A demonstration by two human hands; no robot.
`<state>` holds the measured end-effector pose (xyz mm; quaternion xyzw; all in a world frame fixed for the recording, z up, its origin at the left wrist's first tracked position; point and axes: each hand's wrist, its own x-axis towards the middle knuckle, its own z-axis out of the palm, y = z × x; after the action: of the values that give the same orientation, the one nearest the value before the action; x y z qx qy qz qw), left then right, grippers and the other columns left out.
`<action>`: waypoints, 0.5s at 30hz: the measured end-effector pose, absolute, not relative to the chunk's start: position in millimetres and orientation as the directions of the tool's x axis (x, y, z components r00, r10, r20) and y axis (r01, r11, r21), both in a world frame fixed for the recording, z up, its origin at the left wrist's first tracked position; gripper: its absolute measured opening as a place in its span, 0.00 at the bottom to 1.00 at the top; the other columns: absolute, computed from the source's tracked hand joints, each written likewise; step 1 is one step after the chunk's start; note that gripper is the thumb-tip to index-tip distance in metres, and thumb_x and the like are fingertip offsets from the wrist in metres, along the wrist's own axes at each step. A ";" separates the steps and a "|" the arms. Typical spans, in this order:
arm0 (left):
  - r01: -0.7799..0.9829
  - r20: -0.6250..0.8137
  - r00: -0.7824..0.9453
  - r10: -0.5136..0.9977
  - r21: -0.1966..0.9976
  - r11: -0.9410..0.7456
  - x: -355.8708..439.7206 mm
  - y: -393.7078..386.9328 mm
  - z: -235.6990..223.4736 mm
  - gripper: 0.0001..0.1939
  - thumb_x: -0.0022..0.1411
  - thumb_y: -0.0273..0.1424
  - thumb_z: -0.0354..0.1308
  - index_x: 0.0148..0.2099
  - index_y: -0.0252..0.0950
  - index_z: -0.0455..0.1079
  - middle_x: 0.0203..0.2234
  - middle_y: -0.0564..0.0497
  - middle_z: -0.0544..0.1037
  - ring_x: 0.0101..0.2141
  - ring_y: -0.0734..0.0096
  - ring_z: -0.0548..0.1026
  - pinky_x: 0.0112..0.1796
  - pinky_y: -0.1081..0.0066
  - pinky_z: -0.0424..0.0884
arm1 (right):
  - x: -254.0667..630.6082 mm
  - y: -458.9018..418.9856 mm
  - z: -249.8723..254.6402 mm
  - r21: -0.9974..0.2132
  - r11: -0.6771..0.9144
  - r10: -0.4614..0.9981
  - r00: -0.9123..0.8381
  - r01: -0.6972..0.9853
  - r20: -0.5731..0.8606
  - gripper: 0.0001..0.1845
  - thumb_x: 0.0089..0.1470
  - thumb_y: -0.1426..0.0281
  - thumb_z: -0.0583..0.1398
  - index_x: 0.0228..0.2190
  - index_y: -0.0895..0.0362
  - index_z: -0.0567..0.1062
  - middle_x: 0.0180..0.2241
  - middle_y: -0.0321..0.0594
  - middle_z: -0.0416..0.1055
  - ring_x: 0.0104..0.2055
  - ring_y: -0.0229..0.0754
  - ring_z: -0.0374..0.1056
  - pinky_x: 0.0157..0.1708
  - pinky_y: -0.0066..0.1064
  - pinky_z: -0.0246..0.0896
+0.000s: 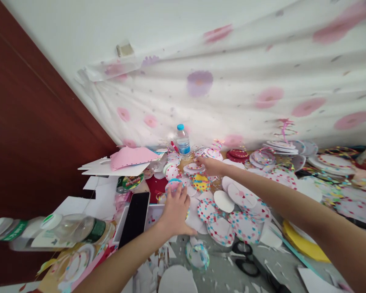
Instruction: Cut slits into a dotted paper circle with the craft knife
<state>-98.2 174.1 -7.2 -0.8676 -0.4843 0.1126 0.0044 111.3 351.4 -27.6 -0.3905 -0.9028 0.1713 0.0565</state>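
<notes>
My left hand [174,209] is open, fingers spread over a small disc with a blue and pink edge [173,185]; whether it presses on it I cannot tell. Farther back, my right hand [210,166] reaches in from the right. Its fingers are drawn together at a small stack of white paper discs with red dots [192,168]; what they pinch is hidden. Between the hands lies a yellow dotted disc [201,182]. White discs ringed with coloured dots [221,230] overlap in front of my right forearm, beside plain white discs [223,201].
Black-handled scissors [247,258] lie on the grey, scrap-strewn surface in front. A black phone [134,217] rests on a white box at left, near clear plastic bottles [79,228]. A blue-capped water bottle [183,140] stands by the flowered curtain [232,89]. More discs crowd the right.
</notes>
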 end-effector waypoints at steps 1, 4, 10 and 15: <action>0.841 -0.188 0.504 0.843 -0.118 -0.528 -98.2 175.5 -6.7 0.53 0.42 0.64 0.56 0.61 0.32 0.63 0.65 0.32 0.56 0.66 0.38 0.43 0.59 0.36 0.39 | 110.9 351.4 -27.5 -0.354 0.629 0.731 -0.681 0.692 -0.034 0.18 0.61 0.64 0.59 0.51 0.56 0.70 0.51 0.44 0.69 0.47 0.46 0.70 0.44 0.44 0.68; 0.843 -0.183 0.500 0.846 -0.119 -0.524 -99.1 181.2 -5.6 0.53 0.42 0.64 0.56 0.61 0.31 0.62 0.63 0.31 0.58 0.65 0.38 0.46 0.58 0.37 0.41 | 107.2 351.5 -28.8 -0.345 0.601 0.756 -0.653 0.721 -0.045 0.17 0.61 0.64 0.59 0.50 0.56 0.70 0.51 0.44 0.69 0.46 0.45 0.70 0.44 0.44 0.68; 0.842 -0.177 0.504 0.845 -0.120 -0.527 -102.4 191.6 -7.4 0.53 0.40 0.66 0.57 0.60 0.34 0.63 0.62 0.31 0.61 0.64 0.36 0.48 0.58 0.35 0.41 | 87.8 350.1 -38.2 -0.323 0.532 0.812 -0.579 0.783 -0.068 0.18 0.60 0.64 0.60 0.51 0.57 0.70 0.51 0.46 0.69 0.47 0.46 0.70 0.45 0.44 0.68; 0.842 -0.158 0.513 0.843 -0.099 -0.531 -102.8 187.6 -5.1 0.55 0.40 0.66 0.57 0.61 0.32 0.62 0.63 0.30 0.59 0.65 0.33 0.46 0.58 0.34 0.39 | 75.8 351.8 -41.2 -0.374 0.478 0.837 -0.541 0.795 -0.083 0.18 0.61 0.64 0.59 0.51 0.56 0.70 0.51 0.45 0.69 0.47 0.46 0.70 0.44 0.43 0.68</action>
<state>-102.8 187.6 -5.1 -0.8699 -0.4843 0.0938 0.0048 75.8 351.8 -41.2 -0.4756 -0.8577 0.1870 0.0556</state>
